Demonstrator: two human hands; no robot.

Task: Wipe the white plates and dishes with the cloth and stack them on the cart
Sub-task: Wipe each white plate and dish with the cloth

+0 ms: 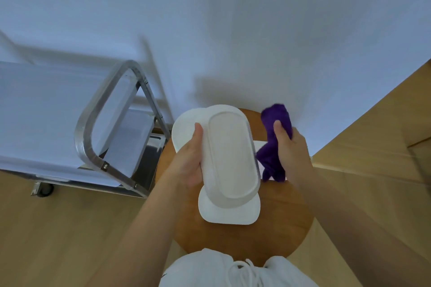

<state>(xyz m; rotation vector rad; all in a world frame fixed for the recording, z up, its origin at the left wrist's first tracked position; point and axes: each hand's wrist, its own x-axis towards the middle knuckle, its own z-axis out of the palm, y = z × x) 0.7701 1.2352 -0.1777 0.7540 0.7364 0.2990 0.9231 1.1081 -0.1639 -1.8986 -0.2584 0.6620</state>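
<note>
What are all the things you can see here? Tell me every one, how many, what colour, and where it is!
oval dish: one, white, held upside down above the stool
plates: at least two, white, on the stool under the dish; one shows at the upper left, one at the bottom
cloth: one, purple, bunched up to the right of the dish
stool: one, round, brown wood, in the middle below the plates
cart: one, shiny metal frame with pale shelves, on the left
floor: light wood
wall: white, behind everything
left hand: one, grips the dish's left edge
right hand: one, holds the cloth
</note>
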